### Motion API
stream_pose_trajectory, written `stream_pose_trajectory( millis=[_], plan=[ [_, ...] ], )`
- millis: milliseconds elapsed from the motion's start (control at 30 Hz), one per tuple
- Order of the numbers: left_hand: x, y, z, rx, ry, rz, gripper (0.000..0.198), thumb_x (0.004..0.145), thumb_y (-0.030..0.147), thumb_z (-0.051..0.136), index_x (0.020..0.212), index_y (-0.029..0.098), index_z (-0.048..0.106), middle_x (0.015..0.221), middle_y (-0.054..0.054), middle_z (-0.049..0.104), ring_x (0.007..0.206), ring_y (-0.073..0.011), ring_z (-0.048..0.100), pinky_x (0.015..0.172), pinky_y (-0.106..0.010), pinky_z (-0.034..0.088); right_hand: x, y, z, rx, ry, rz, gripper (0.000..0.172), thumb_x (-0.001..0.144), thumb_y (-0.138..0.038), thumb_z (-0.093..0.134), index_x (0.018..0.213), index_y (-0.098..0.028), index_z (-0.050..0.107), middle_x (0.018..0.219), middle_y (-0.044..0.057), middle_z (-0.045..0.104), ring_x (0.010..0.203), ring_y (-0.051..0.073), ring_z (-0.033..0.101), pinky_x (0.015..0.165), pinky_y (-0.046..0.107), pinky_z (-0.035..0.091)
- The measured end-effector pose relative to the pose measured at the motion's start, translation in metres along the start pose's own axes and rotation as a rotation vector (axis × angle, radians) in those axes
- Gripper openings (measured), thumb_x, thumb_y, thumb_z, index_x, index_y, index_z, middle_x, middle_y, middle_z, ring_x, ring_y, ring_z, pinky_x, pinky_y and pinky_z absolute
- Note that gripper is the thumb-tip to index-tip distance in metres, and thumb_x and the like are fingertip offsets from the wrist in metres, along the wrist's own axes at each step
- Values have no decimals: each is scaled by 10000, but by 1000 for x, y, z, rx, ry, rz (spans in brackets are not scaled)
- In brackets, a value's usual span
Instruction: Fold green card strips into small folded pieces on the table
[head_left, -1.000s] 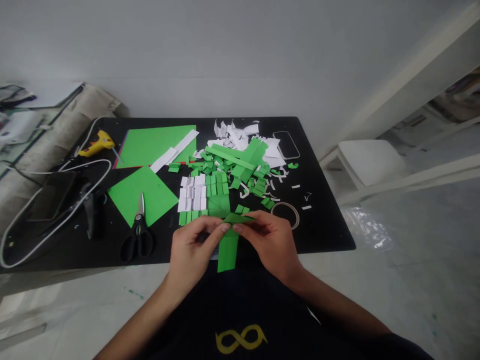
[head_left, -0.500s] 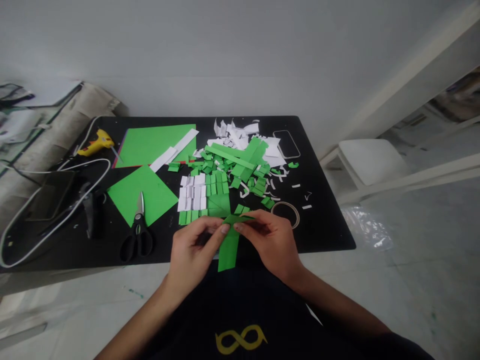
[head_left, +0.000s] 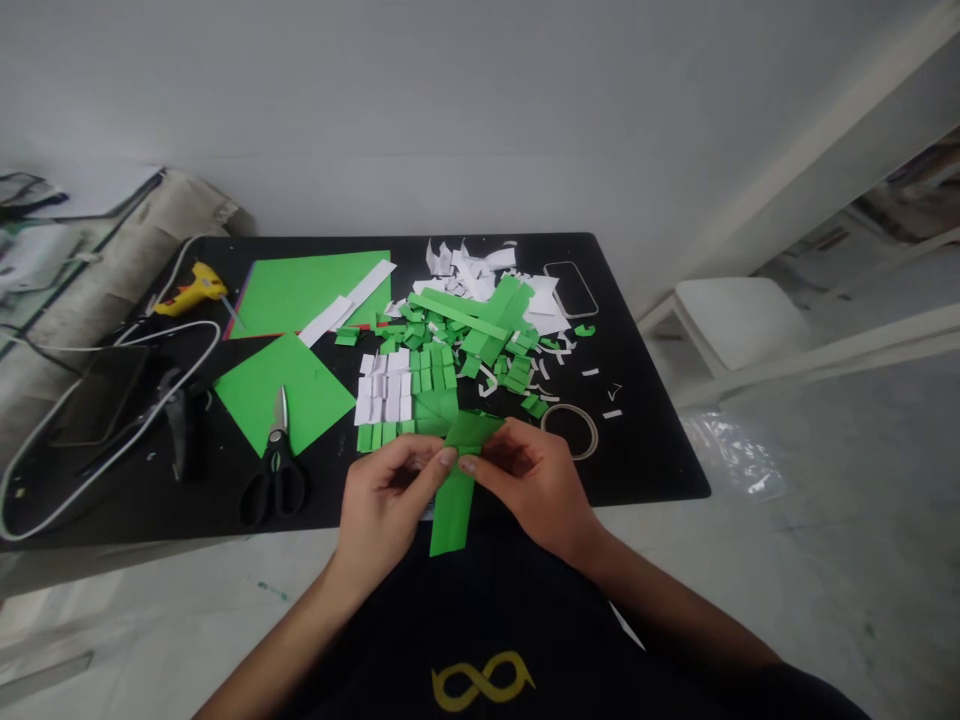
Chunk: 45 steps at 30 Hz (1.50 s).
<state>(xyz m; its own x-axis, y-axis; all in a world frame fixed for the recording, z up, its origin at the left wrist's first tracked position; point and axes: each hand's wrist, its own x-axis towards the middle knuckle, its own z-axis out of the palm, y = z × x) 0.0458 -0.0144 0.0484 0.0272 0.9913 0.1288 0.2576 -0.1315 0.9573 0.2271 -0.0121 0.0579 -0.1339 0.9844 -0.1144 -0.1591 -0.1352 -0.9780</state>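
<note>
Between my two hands is a green paper strip (head_left: pixel 453 508), creased across its upper part, with its lower end hanging past the table's front edge. My left hand (head_left: pixel 390 490) pinches its left side between thumb and fingers. On the other side my right hand (head_left: pixel 544 490) grips it near the crease, thumb in front and fingers behind. Just beyond the hands lies a green sheet (head_left: pixel 436 408) bearing rows of folded white paper pieces (head_left: pixel 384 388) and folded green pieces (head_left: pixel 433 368). My hands and the strip cover part of it.
Black-handled scissors (head_left: pixel 276 470) rest on a green paper square (head_left: pixel 300 385). A yellow glue gun (head_left: pixel 193 288) and a white cable (head_left: pixel 217 345) lie left. Paper scraps (head_left: pixel 480 320) pile up behind, a tape ring (head_left: pixel 570 432) at right. A white stool (head_left: pixel 739 325) stands beyond the table.
The strip's upper part has tipped up and shows more of its face above my fingers. Its lower end has dropped slightly toward me. Both hands keep their grip.
</note>
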Motion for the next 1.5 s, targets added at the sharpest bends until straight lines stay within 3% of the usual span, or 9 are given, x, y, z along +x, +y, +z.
stream_pose_trajectory(
  millis=[400,633,833,1000,1167,1500],
  plan=[
    [0,1,4,-5,-10,38,87,938,259,753,868,209,769,689,29,713,593,-100,624,561,-178,508,0,-3,-17,-83,22,43,285,734,-327,960,894,-219,751,850,6,770,804,176,750,773,304,630],
    [5,5,-1,29,-137,62,236,904,241,757,702,189,649,576,64,558,492,-72,481,458,-168,388,-1,1,-15,-100,-6,18,263,765,-335,941,911,-220,754,857,5,769,802,178,747,757,307,618],
    [8,2,-11,37,-202,71,147,924,251,752,792,193,722,664,28,679,570,-98,605,533,-176,483,-1,0,-18,-109,-10,33,262,755,-341,947,889,-223,755,849,3,768,799,181,747,787,324,626],
    [8,0,-10,104,-175,130,203,963,262,710,774,192,688,657,32,649,565,-93,566,523,-175,457,0,-2,-19,-111,-5,22,268,754,-362,946,895,-224,764,846,11,779,789,185,752,767,327,635],
    [7,-5,-10,122,-187,137,119,953,272,734,858,203,710,749,16,700,657,-116,644,608,-199,516,0,1,-20,-161,17,-15,273,768,-389,936,913,-220,779,871,30,801,808,203,771,781,349,651],
    [6,-3,-10,62,-219,111,168,943,245,735,800,196,662,691,27,631,592,-104,566,533,-193,451,-1,-5,-20,-212,-110,-44,183,850,-326,885,952,-223,774,905,25,807,845,202,776,793,336,633]
  ],
)
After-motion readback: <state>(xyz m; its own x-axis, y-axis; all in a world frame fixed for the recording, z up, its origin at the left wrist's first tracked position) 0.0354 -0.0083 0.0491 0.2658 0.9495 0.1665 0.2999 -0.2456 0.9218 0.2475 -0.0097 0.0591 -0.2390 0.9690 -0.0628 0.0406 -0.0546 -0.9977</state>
